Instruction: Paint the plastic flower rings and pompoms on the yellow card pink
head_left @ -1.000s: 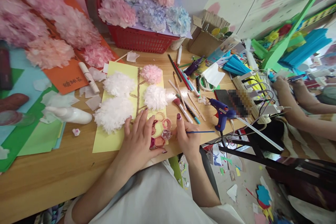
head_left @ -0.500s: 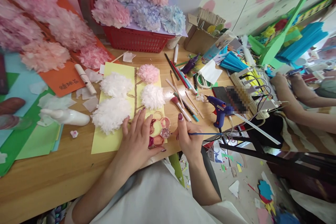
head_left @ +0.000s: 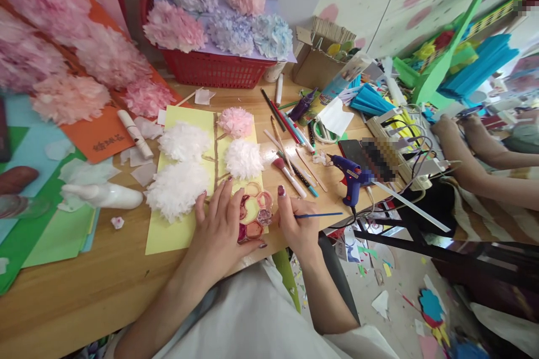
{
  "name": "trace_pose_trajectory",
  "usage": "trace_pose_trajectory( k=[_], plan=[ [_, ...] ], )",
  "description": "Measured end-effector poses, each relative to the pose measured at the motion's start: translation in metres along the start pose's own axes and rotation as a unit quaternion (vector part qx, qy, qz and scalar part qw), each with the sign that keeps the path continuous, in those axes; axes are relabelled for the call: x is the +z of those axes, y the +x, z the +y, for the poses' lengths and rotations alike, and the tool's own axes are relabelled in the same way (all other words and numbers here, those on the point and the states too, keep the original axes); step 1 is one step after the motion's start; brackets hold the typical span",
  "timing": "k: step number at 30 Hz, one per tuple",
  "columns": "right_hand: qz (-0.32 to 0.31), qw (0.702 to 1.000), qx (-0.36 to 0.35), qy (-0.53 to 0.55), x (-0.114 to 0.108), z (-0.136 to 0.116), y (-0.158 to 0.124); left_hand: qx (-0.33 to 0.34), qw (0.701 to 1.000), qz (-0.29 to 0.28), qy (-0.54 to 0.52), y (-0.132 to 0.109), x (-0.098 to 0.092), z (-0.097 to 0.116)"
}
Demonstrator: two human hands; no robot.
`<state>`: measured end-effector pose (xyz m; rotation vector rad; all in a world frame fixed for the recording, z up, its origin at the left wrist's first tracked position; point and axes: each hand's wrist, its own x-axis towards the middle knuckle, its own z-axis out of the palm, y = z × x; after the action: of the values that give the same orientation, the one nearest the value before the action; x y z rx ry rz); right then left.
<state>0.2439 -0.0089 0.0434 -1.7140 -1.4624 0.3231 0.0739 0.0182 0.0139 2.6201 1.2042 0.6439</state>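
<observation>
My left hand [head_left: 221, 224] lies flat with fingers spread on a clear flower-shaped paint palette [head_left: 255, 214], which rests on the lower right corner of a yellow card [head_left: 168, 230]. On the card sit three white tissue-paper flowers [head_left: 177, 188] and a pink one [head_left: 236, 122] along a brown stem. My right hand [head_left: 295, 224] pinches a thin blue-handled paintbrush [head_left: 320, 214], its tip at the palette's right edge.
Brushes and pencils [head_left: 290, 140] and a blue glue gun [head_left: 349, 176] lie right of the card. A red basket [head_left: 210, 70] of paper flowers stands at the back. A white bottle [head_left: 103, 196] lies left. Another person's arms [head_left: 471, 162] rest at the right.
Both hands stay at the palette; my right hand has shifted slightly left with the brush. The view has drifted a little.
</observation>
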Motion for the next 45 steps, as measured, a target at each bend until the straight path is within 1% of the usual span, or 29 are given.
trace_pose_trajectory(
  k=[3,5,7,10,13,16,20,21,24,27,31,35,40,45],
  plan=[
    [-0.007,1.000,-0.014,-0.013,0.0004,-0.0009,0.0005,0.001,1.000,0.001,-0.001,-0.0003,0.0010,-0.0004],
    [0.005,1.000,-0.004,-0.019,0.0002,-0.0003,0.0005,0.003,1.000,0.000,-0.001,-0.0005,0.0016,-0.0005],
    [0.002,1.000,-0.001,-0.016,-0.0001,0.0003,0.0003,0.001,1.000,0.001,-0.002,-0.0007,0.0020,-0.0006],
    [-0.016,0.999,-0.028,-0.022,-0.0008,-0.0007,-0.0002,-0.005,1.000,0.004,-0.006,-0.0010,0.0024,-0.0005],
    [-0.002,0.999,-0.035,-0.037,-0.0016,-0.0033,-0.0005,-0.007,1.000,-0.002,-0.011,-0.0011,0.0022,-0.0003],
    [-0.011,0.999,-0.038,-0.033,-0.0020,-0.0053,-0.0003,-0.011,1.000,-0.004,-0.018,-0.0011,0.0016,0.0000],
    [0.011,0.998,-0.038,-0.048,-0.0031,-0.0055,0.0006,-0.010,1.000,-0.006,-0.015,-0.0013,0.0014,0.0001],
    [0.008,0.998,-0.041,-0.043,-0.0033,-0.0054,0.0008,-0.009,1.000,-0.007,-0.011,-0.0015,0.0015,-0.0001],
    [-0.009,0.998,-0.059,-0.034,-0.0033,-0.0045,0.0009,-0.009,1.000,-0.007,-0.006,-0.0021,0.0023,-0.0006],
    [0.013,0.996,-0.068,-0.053,-0.0030,-0.0031,0.0005,-0.006,1.000,-0.006,-0.007,-0.0025,0.0030,-0.0008],
    [0.000,0.992,-0.105,-0.070,-0.0031,-0.0006,-0.0004,-0.008,1.000,0.002,-0.012,-0.0028,0.0034,-0.0005],
    [0.015,0.987,-0.124,-0.096,-0.0034,0.0010,-0.0017,-0.006,1.000,-0.001,-0.010,-0.0028,0.0029,-0.0005],
    [0.038,0.988,-0.121,-0.091,-0.0042,-0.0006,-0.0041,-0.007,1.000,-0.012,-0.002,-0.0023,0.0012,0.0003],
    [0.040,0.991,-0.099,-0.085,-0.0034,-0.0011,-0.0074,-0.008,1.000,-0.006,-0.003,-0.0022,0.0018,0.0008]
  ],
)
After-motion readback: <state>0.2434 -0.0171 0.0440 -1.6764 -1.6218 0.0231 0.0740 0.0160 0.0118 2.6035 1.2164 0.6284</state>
